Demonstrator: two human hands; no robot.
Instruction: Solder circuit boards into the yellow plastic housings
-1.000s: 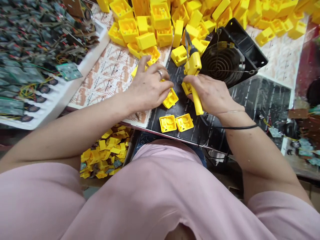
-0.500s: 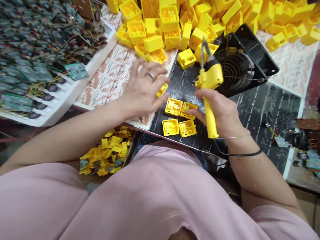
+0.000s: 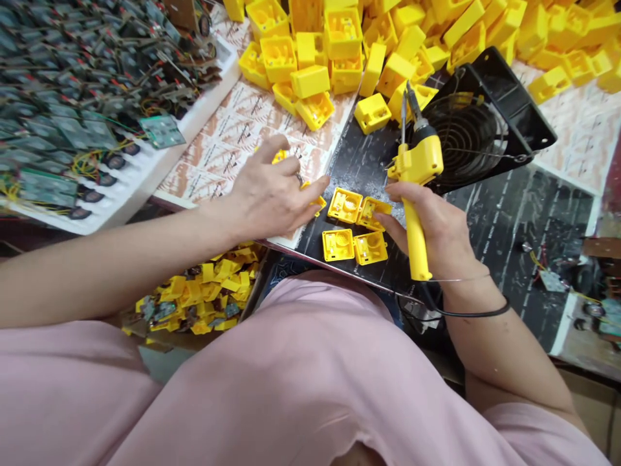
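My right hand (image 3: 434, 230) grips a yellow soldering iron (image 3: 416, 175), tip pointing up and away; its fingertips touch a yellow plastic case half (image 3: 374, 212) on the black mat (image 3: 490, 213). Beside that lies another case half (image 3: 345, 205), and two more (image 3: 355, 246) sit closer to me. My left hand (image 3: 269, 194) rests on the mat's left edge, fingers curled over a small yellow part (image 3: 315, 193) that is mostly hidden.
A heap of yellow plastic housings (image 3: 388, 39) fills the back of the table. A black fan (image 3: 468, 133) lies behind the iron. White trays of circuit boards (image 3: 82, 97) stand at the left. A bin of yellow scraps (image 3: 204, 294) sits below the table edge.
My right hand lifted the iron off the work and drew back to the right, leaving two more case halves on the mat. My left hand slid left with a small yellow part.
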